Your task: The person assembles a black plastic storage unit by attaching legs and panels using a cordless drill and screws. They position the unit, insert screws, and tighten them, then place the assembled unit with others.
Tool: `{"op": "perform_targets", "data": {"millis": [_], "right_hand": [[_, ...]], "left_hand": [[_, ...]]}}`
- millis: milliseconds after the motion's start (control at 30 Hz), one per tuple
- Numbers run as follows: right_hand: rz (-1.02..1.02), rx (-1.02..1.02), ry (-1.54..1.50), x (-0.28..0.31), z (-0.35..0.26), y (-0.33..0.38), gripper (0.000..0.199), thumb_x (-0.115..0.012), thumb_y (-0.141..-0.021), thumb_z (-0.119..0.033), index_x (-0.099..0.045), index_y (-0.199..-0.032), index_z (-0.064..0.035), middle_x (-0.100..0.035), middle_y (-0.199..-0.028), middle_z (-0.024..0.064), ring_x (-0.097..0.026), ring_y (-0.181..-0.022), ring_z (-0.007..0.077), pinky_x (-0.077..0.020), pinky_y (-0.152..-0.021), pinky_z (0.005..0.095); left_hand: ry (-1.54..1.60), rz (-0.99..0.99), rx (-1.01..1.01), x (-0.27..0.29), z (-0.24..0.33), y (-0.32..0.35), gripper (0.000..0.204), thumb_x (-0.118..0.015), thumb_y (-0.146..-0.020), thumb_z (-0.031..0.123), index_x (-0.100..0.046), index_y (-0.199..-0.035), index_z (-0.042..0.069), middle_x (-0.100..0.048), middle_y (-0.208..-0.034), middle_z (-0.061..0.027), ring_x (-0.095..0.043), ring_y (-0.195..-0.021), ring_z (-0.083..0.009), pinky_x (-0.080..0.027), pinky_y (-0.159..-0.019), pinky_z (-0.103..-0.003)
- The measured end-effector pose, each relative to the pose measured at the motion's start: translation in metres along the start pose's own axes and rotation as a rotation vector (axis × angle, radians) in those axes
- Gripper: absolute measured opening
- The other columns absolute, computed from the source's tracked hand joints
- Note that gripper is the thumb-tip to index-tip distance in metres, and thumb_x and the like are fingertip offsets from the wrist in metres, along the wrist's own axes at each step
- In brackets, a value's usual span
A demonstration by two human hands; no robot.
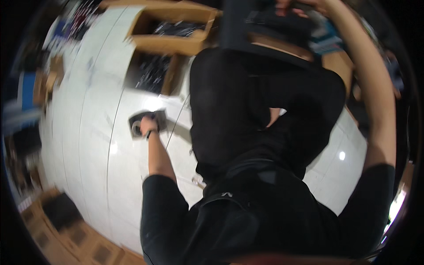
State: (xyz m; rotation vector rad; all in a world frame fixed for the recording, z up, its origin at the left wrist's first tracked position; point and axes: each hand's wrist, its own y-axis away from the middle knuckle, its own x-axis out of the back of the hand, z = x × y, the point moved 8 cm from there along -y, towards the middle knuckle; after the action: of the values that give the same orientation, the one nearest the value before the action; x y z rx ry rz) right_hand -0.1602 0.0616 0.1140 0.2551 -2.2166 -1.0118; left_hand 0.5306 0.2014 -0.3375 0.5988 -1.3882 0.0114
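My left arm reaches down to the left, and my left hand (148, 124) is closed on a dark, squarish thing (160, 118) low over the pale floor. A pale ring (136, 128) shows at that thing's left side; blur hides its exact kind. My right arm stretches far forward, bringing my right hand (297, 8) to the top edge of the picture. It is above a dark, box-like surface (282, 33) in front of my knees. Its fingers are smeared and partly cut off, so any hold is unclear.
Two open cardboard boxes, one farther (172, 44) and one nearer (170, 75), hold dark, shiny packages. Flattened-looking brown cartons (84, 234) line the lower left. Blue and brown boxes (29, 90) stand at the far left. My black-trousered legs (229, 101) fill the middle.
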Motion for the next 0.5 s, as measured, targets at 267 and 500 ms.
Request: {"op": "perform_targets", "data": {"millis": [267, 500], "right_hand": [[0.289, 0.342, -0.079, 0.000, 0.029, 0.028, 0.012, -0.077, -0.082, -0.016, -0.078, -0.085, -0.0053, -0.075, -0.081, 0.0033, -0.057, -0.057, 0.0109, -0.0516, -0.055, 0.0311], [0.319, 0.525, -0.401, -0.006, 0.078, 0.092, 0.018, -0.077, -0.088, -0.012, -0.078, -0.105, -0.0040, -0.078, -0.091, 0.0047, -0.060, -0.061, 0.0082, -0.0497, -0.055, 0.0267]], "left_hand": [[0.224, 0.191, 0.070, 0.019, 0.020, -0.004, 0.016, -0.073, -0.088, 0.018, -0.088, -0.092, 0.017, -0.082, -0.102, -0.0155, -0.077, -0.098, -0.0388, -0.061, -0.087, -0.050], [0.367, 0.524, 0.023, 0.057, 0.029, 0.017, 0.031, -0.082, -0.093, 0.034, -0.080, -0.103, 0.005, -0.081, -0.102, -0.0172, -0.077, -0.096, -0.0377, -0.060, -0.088, -0.049]]}}
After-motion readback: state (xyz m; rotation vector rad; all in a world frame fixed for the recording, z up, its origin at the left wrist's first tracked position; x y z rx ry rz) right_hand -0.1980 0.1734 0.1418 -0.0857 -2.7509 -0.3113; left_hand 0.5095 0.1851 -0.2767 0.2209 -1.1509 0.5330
